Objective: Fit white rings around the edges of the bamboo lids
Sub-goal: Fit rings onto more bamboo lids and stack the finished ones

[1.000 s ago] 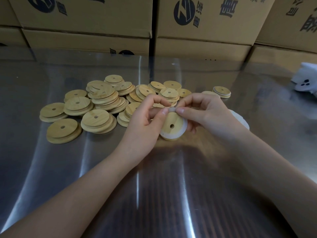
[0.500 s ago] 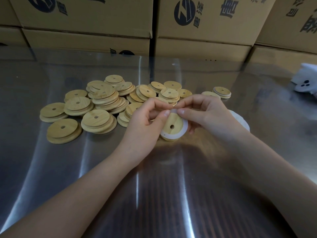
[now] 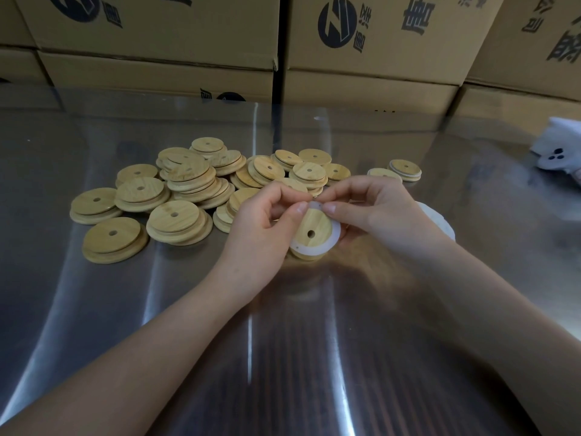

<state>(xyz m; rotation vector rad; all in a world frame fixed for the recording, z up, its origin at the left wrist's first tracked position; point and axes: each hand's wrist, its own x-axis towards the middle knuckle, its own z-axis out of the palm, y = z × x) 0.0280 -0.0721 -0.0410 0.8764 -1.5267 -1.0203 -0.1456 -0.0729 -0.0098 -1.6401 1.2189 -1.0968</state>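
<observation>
At frame centre, the thumbs of the left hand (image 3: pixel 261 221) and right hand (image 3: pixel 386 215) have drawn slightly closer over the white ring (image 3: pixel 335 231), now showing wider around the bamboo lid (image 3: pixel 314 221).

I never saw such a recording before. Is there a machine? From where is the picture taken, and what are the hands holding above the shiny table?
No machine here: a person works with bare hands, and the single camera sits on the person's head, looking down. The left hand and right hand together pinch a thin white ring at the top edge of a round bamboo lid with a centre hole. A heap of similar bamboo lids lies on the shiny metal table; brown cardboard boxes stand behind.
</observation>
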